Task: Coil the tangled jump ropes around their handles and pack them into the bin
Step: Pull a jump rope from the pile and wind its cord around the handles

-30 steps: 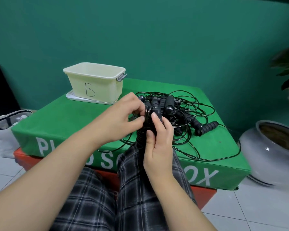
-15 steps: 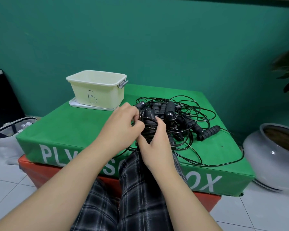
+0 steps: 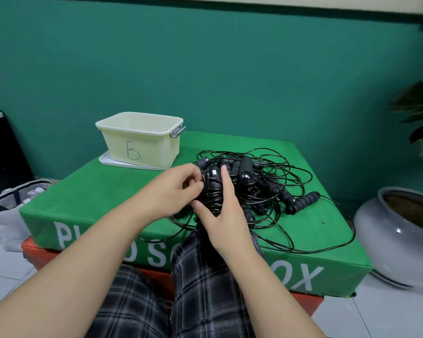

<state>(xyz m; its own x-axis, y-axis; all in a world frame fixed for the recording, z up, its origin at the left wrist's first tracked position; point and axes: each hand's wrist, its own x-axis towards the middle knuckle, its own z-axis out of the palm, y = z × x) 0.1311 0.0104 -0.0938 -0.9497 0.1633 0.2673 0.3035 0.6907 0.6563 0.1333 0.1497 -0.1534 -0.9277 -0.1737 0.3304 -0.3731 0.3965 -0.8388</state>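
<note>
A tangle of black jump ropes [image 3: 274, 181] with foam handles lies on the green box top [image 3: 108, 191]. In front of it my right hand [image 3: 222, 215] holds an upright pair of black handles with rope coiled around them [image 3: 211, 189], thumb on the left side and fingers up the right. My left hand [image 3: 174, 191] pinches the rope at the bundle's upper left. The cream bin marked "B" [image 3: 142, 142] stands open at the back left, on its white lid.
A loose handle [image 3: 303, 202] lies right of the pile, and rope loops trail over the box's front edge. A grey ceramic pot [image 3: 398, 235] stands on the floor at right. A white bag [image 3: 7, 206] sits at left. My plaid-clad legs are below.
The view has tilted up a little, so everything sits lower in frame. My right hand's fingers have stretched up along the bundle, and my left hand has shifted slightly at its top left.
</note>
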